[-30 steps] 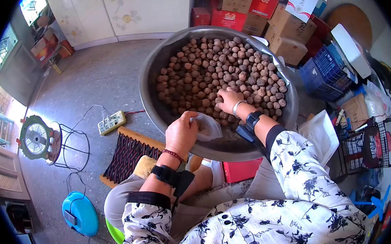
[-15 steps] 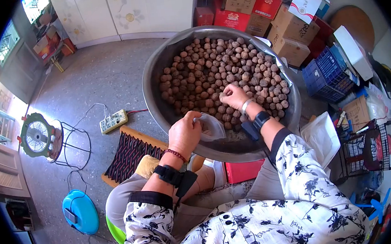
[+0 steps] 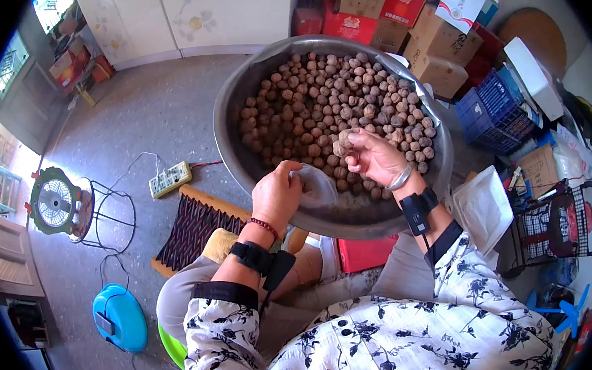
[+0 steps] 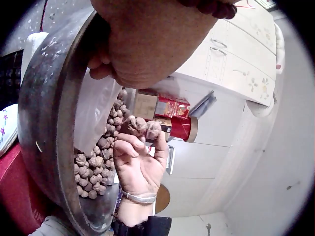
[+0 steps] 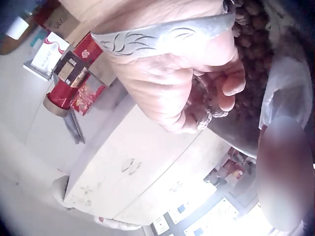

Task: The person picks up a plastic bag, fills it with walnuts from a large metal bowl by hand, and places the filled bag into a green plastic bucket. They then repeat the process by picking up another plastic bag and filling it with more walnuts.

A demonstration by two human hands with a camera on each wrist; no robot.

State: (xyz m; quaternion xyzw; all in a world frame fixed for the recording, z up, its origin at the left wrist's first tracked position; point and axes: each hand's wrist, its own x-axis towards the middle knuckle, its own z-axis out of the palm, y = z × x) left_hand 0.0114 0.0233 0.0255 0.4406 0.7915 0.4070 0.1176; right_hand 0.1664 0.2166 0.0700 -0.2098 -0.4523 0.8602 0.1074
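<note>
The left hand (image 3: 276, 195) pinches the edge of a translucent plastic bag (image 3: 318, 187) at the near side of a big metal basin (image 3: 227, 145) full of walnuts (image 3: 318, 107). In the left wrist view that bag (image 4: 96, 110) hangs from the left hand (image 4: 140, 44) over the basin's rim. Palm turned up, the right hand (image 3: 377, 161) holds walnuts (image 3: 343, 143) in its curled fingers, just right of the bag. Walnuts (image 4: 142, 127) show at the fingertips of the right hand (image 4: 140, 169); the right wrist view shows the hand (image 5: 172, 83) gripping them from behind.
Stacked cartons (image 3: 438, 41) and a blue crate (image 3: 495, 110) stand beyond the basin at the right. A power strip (image 3: 170, 180), a fan (image 3: 56, 206) and a blue basin (image 3: 120, 320) are on the floor at the left. A red box (image 3: 365, 253) lies under the basin's near side.
The right hand has lifted from the walnut pile and turned palm up, with walnuts in its fingers, near the bag. The left hand keeps its hold on the bag and has barely moved.
</note>
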